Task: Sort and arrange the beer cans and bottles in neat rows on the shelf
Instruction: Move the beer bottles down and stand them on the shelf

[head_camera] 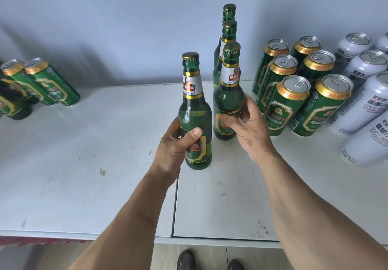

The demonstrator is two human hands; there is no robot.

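My left hand (178, 143) grips a green glass beer bottle (194, 110) with a gold cap, held upright over the white shelf (88, 143). My right hand (249, 127) is wrapped around the lower body of a second green bottle (227, 95), which stands at the front of a row. Two more green bottles (227, 36) stand behind it toward the wall. To the right, several green cans (289, 106) stand in two rows. Further right are several white cans (357, 110).
Several green cans (42, 83) stand ungrouped at the far left by the wall. A small scrap (102, 172) lies on the shelf's left half. The shelf's front edge (126, 235) runs below my forearms, with floor and shoes beneath.
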